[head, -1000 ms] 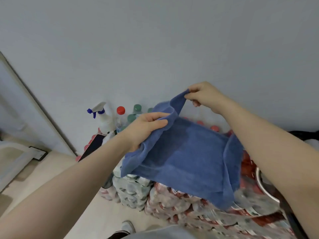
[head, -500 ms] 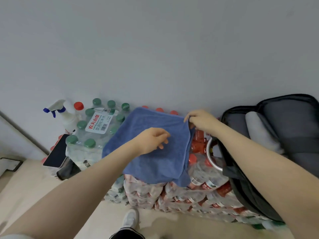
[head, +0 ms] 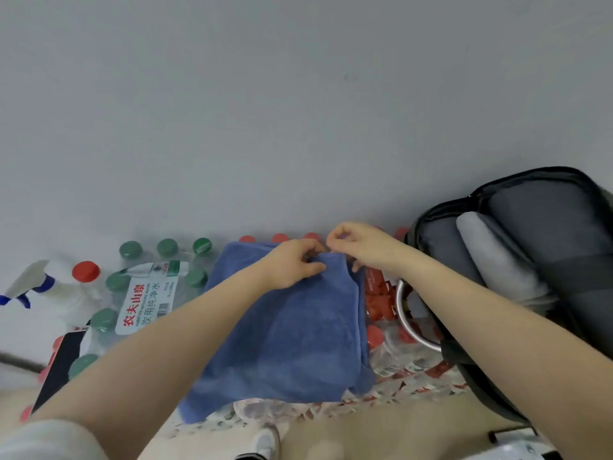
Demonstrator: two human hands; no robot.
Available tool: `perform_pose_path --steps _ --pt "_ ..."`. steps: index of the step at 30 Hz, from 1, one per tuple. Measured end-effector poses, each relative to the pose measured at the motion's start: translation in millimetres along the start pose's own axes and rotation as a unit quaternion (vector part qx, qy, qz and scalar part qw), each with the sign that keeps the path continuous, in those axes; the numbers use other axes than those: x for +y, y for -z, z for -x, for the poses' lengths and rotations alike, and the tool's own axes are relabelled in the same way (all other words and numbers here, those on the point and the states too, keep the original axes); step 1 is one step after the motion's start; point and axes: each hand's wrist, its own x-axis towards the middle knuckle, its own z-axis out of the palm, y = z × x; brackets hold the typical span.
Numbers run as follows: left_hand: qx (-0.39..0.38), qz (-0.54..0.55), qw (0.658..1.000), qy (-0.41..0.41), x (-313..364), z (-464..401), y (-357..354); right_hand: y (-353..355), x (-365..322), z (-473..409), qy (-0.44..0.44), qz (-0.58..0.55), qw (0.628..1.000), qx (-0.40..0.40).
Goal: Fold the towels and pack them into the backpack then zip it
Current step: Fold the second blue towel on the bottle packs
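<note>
You pinch towel (head: 285, 330) far corner w/ both hands, left (head: 292, 265) & right (head: 360, 247), to square the fold.

Towel (head: 292, 330) lies on bottle packs (head: 391, 366), against wall (head: 298, 111) behind. Left hand (head: 295, 263) and right hand (head: 361, 247) meet at towel's far right corner. Left of towel: capped bottles (head: 146, 293), then spray bottle (head: 56, 290) farthest left. Right of towel: open backpack (head: 530, 260) with 1 rolled towel (head: 494, 257) in it.
</note>
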Motion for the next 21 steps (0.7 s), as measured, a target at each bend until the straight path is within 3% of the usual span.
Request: perform_pose_path --steps 3,6,10,13,17,21 --pt "-0.019 0.050 0.998 -0.013 -11 -7 4 8 7 -17 -0.041 0.042 0.995 0.085" --pt "-0.043 0.099 0.994 -0.005 -16 -9 8 6 15 -26 -0.071 0.133 0.986 0.069" --pt "-0.070 0.154 0.986 -0.005 -13 -11 12 1 15 -30 -0.039 0.225 0.971 0.071" --pt "-0.076 0.184 0.980 -0.026 -7 -13 15 2 18 -26 -0.024 0.237 0.969 0.065" --pt "-0.087 0.195 0.976 -0.043 -4 -19 16 11 27 -13 -0.033 0.114 0.986 0.121" --pt "-0.091 0.180 0.978 -0.055 -8 -19 14 9 26 -13 -0.026 0.252 0.961 0.114"
